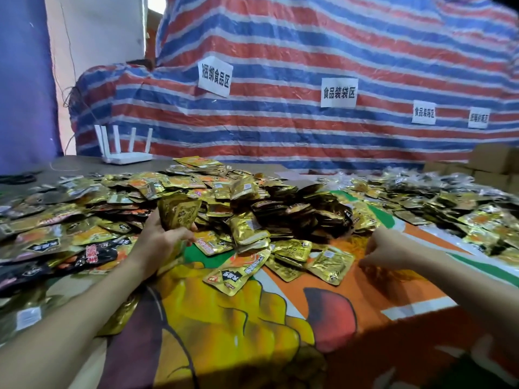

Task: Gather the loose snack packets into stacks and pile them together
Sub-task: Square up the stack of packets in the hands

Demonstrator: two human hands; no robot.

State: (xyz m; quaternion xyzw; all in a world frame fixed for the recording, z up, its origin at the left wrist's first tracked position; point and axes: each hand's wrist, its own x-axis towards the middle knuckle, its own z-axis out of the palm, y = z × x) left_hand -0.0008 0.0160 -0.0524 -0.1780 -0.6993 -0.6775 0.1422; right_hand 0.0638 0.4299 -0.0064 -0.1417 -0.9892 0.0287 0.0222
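Many loose snack packets [247,192] lie heaped across the middle of the bench [84,164], mostly gold foil, with darker ones among them and at the left edge. Your left hand [161,240] is raised at the near side of the heap, and its fingers [182,236] are curled round an upright stack of gold packets [179,213], gripping it at the bottom. Your right hand [390,251] is low over the printed cloth [224,318], just beside the nearest flat packets. Its fingers [370,256] are bent and point left. I cannot tell whether they hold anything.

A second spread of packets [449,203] covers the bench on the right, apart from the main heap. At the far left of the bench stands a white router [126,157] with upright antennas. Behind it all hangs a red, white and blue striped tarp [309,51] with white paper labels [339,92] stuck on it. Cardboard boxes [491,161] sit at the far right.
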